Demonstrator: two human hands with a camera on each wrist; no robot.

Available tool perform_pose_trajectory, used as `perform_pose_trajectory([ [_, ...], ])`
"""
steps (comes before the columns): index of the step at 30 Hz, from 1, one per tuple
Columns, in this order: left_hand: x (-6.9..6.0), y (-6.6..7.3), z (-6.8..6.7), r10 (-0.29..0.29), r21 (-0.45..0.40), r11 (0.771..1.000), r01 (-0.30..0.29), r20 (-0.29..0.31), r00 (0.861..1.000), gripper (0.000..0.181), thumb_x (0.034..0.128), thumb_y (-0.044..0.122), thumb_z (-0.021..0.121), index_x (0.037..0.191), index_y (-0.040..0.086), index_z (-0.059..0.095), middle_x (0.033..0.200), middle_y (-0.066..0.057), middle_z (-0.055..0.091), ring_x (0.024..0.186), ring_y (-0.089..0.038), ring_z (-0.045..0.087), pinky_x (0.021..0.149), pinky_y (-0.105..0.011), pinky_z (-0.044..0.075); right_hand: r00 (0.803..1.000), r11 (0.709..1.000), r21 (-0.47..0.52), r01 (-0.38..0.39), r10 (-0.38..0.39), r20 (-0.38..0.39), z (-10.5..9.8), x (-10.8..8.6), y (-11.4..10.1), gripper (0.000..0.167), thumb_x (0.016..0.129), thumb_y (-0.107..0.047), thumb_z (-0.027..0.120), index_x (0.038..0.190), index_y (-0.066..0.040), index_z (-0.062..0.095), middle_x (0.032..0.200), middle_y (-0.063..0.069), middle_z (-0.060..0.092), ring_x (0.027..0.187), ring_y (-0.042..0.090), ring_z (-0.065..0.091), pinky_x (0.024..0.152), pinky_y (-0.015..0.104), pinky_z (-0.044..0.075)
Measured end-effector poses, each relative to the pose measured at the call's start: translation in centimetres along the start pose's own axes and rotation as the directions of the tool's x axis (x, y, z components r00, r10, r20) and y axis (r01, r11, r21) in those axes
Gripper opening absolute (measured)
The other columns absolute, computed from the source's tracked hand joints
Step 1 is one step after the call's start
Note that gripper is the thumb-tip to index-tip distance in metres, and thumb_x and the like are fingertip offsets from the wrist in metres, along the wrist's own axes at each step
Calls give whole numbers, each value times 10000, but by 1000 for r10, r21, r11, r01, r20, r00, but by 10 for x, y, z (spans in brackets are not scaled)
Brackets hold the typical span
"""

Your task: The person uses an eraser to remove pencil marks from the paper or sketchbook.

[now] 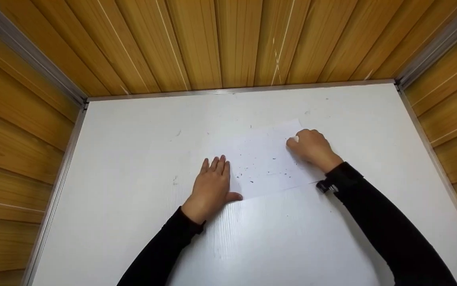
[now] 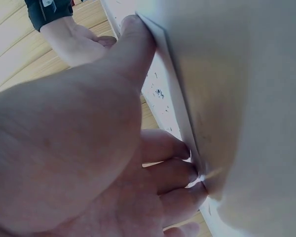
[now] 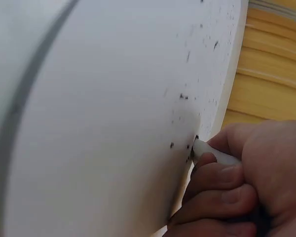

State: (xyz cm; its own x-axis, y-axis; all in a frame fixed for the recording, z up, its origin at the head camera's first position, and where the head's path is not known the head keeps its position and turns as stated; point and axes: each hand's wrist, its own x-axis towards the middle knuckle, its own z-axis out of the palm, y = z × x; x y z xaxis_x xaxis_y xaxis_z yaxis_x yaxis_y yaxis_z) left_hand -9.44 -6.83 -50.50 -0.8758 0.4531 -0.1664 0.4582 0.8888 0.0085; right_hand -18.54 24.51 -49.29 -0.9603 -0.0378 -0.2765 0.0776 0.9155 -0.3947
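A white sheet of paper (image 1: 264,145) lies slightly askew on the white table, sprinkled with dark eraser crumbs (image 3: 182,97). My left hand (image 1: 212,184) rests with straight fingers along the sheet's left edge, its thumb spread onto the lower left corner. Over the right part of the paper, my right hand (image 1: 312,147) grips a white eraser (image 3: 212,152) between curled fingers and thumb. In the right wrist view the eraser's tip meets the paper beside several crumbs. Most of the eraser is hidden inside the hand.
The white table (image 1: 125,159) carries faint smudges and specks around the sheet. Wood-patterned panels (image 1: 236,43) with metal edging rise behind and on both sides. A dark strapped device (image 1: 326,186) sits on the right wrist.
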Motion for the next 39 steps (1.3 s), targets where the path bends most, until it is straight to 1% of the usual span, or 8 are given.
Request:
perform_pose_trajectory([
  [5, 1, 0, 2, -4, -4, 1000, 4, -13, 1000, 1182, 843, 812, 760, 1629, -32, 500, 1723, -218, 477, 1608, -362, 490, 1356, -552, 348, 1000, 999, -36, 8, -7, 26, -5, -2, -7, 451, 1091, -344, 469, 954, 26, 689, 1003, 208, 663, 933, 350, 578, 837, 474, 507],
  [10, -1, -3, 3, -8, -2, 1000, 8, -9, 1000, 1185, 839, 815, 765, 1627, -30, 503, 1721, -217, 481, 1608, -364, 491, 1360, -553, 341, 995, 999, 22, 44, -45, 89, 18, -7, -57, 452, 1093, -384, 517, 991, 4, 723, 1048, 197, 716, 944, 340, 624, 867, 472, 535],
  [14, -3, -7, 4, -7, -3, 1000, 7, -21, 1000, 1174, 843, 805, 770, 1624, -31, 508, 1716, -220, 488, 1605, -369, 495, 1357, -559, 343, 981, 991, 12, 137, -137, 137, 46, -9, -99, 498, 1104, -432, 537, 1110, 11, 763, 1126, 205, 767, 1016, 358, 702, 933, 514, 586],
  [18, -5, -8, 4, -6, -14, 1000, 5, -20, 1000, 1165, 851, 800, 766, 1630, -27, 502, 1721, -218, 481, 1609, -368, 488, 1357, -565, 338, 973, 978, -29, 206, -201, 110, 65, -6, -116, 474, 1100, -392, 541, 1117, 23, 770, 1130, 220, 782, 1059, 392, 734, 958, 547, 601],
  [22, -4, -6, 3, -5, -16, 1000, 5, -8, 1000, 1170, 866, 811, 739, 1644, -23, 482, 1736, -217, 457, 1622, -368, 468, 1363, -569, 327, 980, 980, -49, 192, -189, 58, 54, -5, -94, 411, 1074, -335, 550, 1003, 15, 752, 1039, 225, 755, 944, 380, 700, 875, 550, 600],
  [31, 2, -7, 2, 20, 5, 1000, -19, -34, 999, 1156, 870, 816, 716, 1635, -22, 494, 1732, -214, 462, 1615, -355, 483, 1349, -577, 351, 1000, 999, -41, 21, -20, 24, 3, -10, 1, 461, 1075, -332, 474, 1072, 62, 714, 1047, 226, 680, 956, 347, 566, 857, 488, 500],
  [35, 2, -6, 3, 23, -7, 1000, -23, -37, 999, 1161, 863, 812, 732, 1625, -34, 503, 1721, -227, 475, 1606, -367, 493, 1345, -582, 354, 1000, 995, -97, 26, -25, 17, -2, -14, 8, 491, 1101, -335, 457, 1072, 83, 713, 1029, 243, 685, 945, 359, 585, 842, 506, 517],
  [39, 3, -7, 3, 16, -19, 1000, -16, -33, 999, 1163, 861, 803, 745, 1628, -35, 496, 1723, -229, 473, 1610, -370, 487, 1351, -583, 342, 998, 993, -102, 57, -53, 34, -4, -16, -11, 483, 1121, -341, 468, 1066, 68, 718, 1024, 226, 704, 945, 348, 598, 861, 512, 530],
])
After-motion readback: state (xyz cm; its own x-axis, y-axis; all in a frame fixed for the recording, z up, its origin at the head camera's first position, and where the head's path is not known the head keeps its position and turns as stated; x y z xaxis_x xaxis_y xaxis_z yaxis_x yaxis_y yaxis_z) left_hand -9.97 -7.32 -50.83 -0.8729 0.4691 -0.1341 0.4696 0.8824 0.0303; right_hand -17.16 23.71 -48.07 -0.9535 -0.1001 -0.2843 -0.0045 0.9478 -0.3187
